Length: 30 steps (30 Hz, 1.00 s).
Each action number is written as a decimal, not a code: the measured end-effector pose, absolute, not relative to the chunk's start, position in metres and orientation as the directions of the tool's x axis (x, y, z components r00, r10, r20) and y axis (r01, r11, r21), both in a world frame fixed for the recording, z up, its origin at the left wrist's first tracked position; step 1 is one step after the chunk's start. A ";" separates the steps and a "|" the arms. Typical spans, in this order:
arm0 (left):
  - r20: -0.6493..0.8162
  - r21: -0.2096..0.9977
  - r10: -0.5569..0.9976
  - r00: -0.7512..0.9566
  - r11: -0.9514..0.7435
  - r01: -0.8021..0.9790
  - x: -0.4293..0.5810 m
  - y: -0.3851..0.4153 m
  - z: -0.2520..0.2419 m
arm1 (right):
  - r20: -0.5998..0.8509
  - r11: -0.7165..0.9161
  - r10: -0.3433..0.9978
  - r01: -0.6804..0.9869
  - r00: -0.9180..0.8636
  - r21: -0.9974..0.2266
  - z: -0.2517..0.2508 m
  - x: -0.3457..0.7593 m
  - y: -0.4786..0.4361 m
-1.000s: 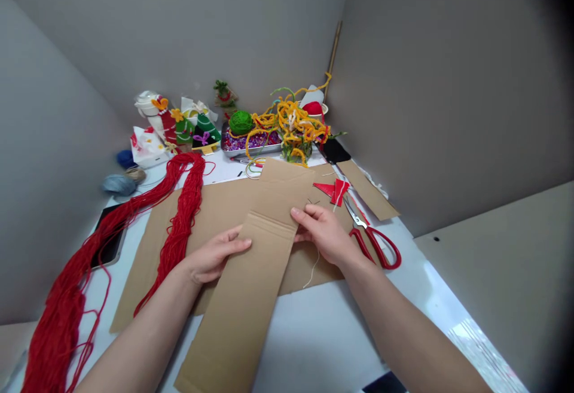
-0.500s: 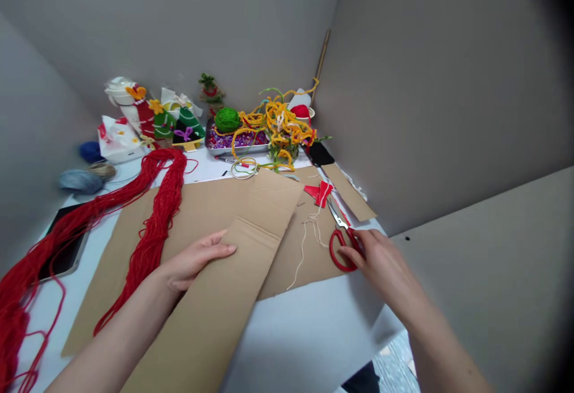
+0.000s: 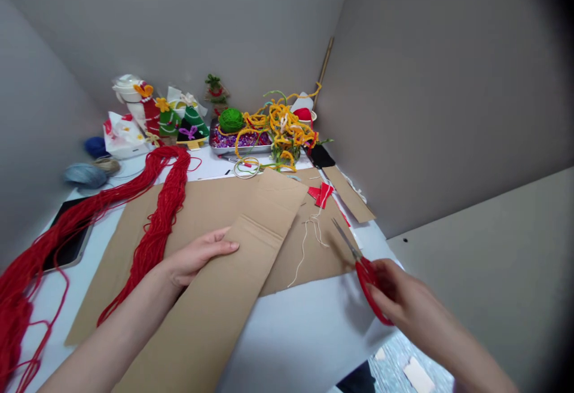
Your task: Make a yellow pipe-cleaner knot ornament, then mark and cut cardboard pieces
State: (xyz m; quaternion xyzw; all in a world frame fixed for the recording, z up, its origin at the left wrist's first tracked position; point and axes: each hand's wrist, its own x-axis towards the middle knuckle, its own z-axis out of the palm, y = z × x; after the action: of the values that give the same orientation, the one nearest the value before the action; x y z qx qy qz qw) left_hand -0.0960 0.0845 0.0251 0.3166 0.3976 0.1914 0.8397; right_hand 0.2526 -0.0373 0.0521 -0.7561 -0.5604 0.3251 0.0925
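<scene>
My left hand (image 3: 204, 255) grips the left edge of a long cardboard strip (image 3: 224, 297), thumb on top and fingers underneath. The strip is creased across near its far end. In my right hand (image 3: 399, 291) is a pair of scissors (image 3: 368, 288) with red handles, raised above the table's right front edge. Its blades point away to the upper left and look nearly closed. Under the strip lies a larger cardboard sheet (image 3: 278, 273). Cream thread (image 3: 301, 255) and red scraps (image 3: 321, 194) rest on that sheet, left of the scissors.
A thick skein of red yarn (image 3: 165, 219) stretches over the sheet's left side and a dark tablet (image 3: 67, 237). At the back stand a bead tray (image 3: 242, 149), a green yarn ball (image 3: 231, 119), tangled yellow yarn (image 3: 287, 127) and felt trees (image 3: 192, 124). Walls enclose the table.
My right hand has lifted the scissors off the cardboard and drawn them right and towards me. My left hand keeps the strip in nearly the same place.
</scene>
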 end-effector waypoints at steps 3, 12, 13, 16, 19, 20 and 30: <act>-0.547 0.685 0.559 0.623 0.727 -0.051 -0.098 0.082 0.035 | -0.518 -0.373 0.851 0.596 -0.085 -0.711 0.056 0.241 -0.047; -0.573 0.699 0.544 0.613 0.715 0.018 -0.105 0.072 0.060 | -0.673 -0.501 0.634 0.460 -0.381 -0.733 0.072 0.205 -0.043; -0.575 0.699 0.537 0.617 0.715 0.028 -0.105 0.071 0.060 | -0.654 -0.476 0.644 0.462 -0.396 -0.748 0.074 0.204 -0.040; -0.581 0.695 0.519 0.627 0.717 0.051 -0.103 0.072 0.058 | -0.612 -0.426 0.638 0.448 -0.467 -0.786 0.075 0.200 -0.034; -0.583 0.691 0.509 0.633 0.720 0.058 -0.101 0.072 0.058 | -0.583 -0.421 0.613 0.404 -0.533 -0.812 0.072 0.198 -0.029; -0.586 0.690 0.505 0.634 0.721 0.063 -0.100 0.072 0.058 | -0.579 -0.424 0.610 0.394 -0.542 -0.815 0.071 0.198 -0.027; -0.615 0.676 0.479 0.627 0.730 0.105 -0.099 0.072 0.055 | -0.590 -0.473 0.585 0.356 -0.557 -0.806 0.070 0.191 -0.022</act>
State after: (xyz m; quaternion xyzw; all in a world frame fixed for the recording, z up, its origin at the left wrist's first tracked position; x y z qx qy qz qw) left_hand -0.0993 0.0715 0.0555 0.3501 0.4170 0.1124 0.8312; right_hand 0.1912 -0.0217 0.0702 -0.4637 -0.5072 0.7221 0.0790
